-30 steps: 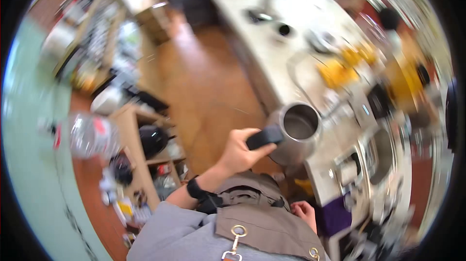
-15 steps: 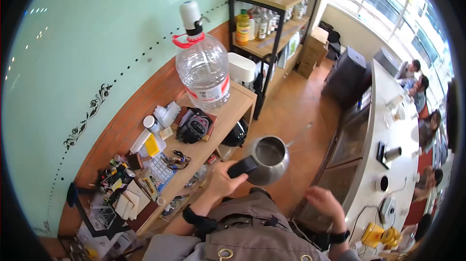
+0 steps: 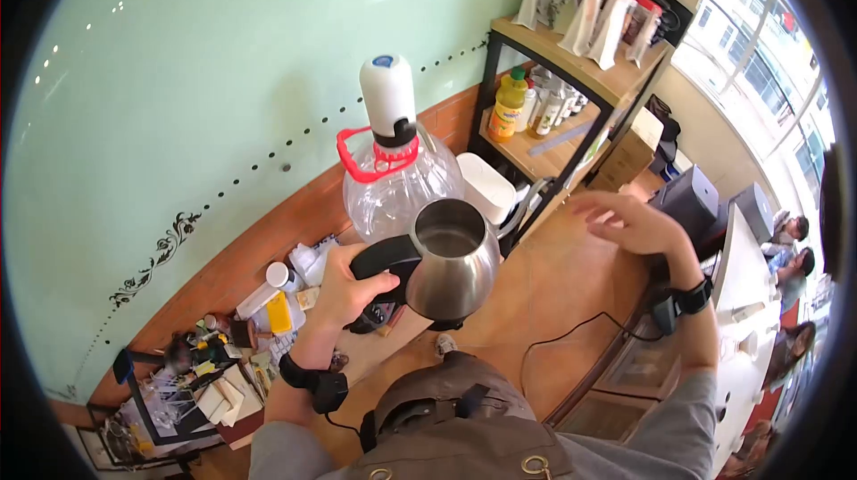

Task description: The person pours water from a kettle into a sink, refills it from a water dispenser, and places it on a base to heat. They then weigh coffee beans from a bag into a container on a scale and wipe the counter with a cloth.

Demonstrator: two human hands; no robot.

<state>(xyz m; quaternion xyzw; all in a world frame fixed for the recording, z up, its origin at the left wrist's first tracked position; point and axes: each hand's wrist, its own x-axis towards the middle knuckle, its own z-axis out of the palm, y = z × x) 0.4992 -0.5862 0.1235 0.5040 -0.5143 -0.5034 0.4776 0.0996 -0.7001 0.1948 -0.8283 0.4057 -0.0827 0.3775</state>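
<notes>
My left hand (image 3: 337, 288) is wrapped round the black handle of a stainless steel kettle (image 3: 457, 277). The kettle has no lid on, so its dark inside shows from above. Behind it stands a big clear water jug (image 3: 370, 203) with a red carry ring. A white pump (image 3: 386, 95) is fitted upright on the jug's neck; the kettle hides the jug's lower right part. My right hand (image 3: 638, 223) hangs in the air to the right, fingers loosely stretched and holding nothing, nearest to the shelf rack.
A wooden shelf rack (image 3: 544, 159) with bags and bottles stands ahead. Papers and small items crowd the counter (image 3: 393, 337) at left. On the right runs a long white counter (image 3: 736, 302) with people beyond it. A black cable (image 3: 571, 330) hangs from my right wrist.
My left hand has lifted the kettle up and forward, towards the jug. My right hand has risen and its fingers have spread. The view has moved closer to the jug.
</notes>
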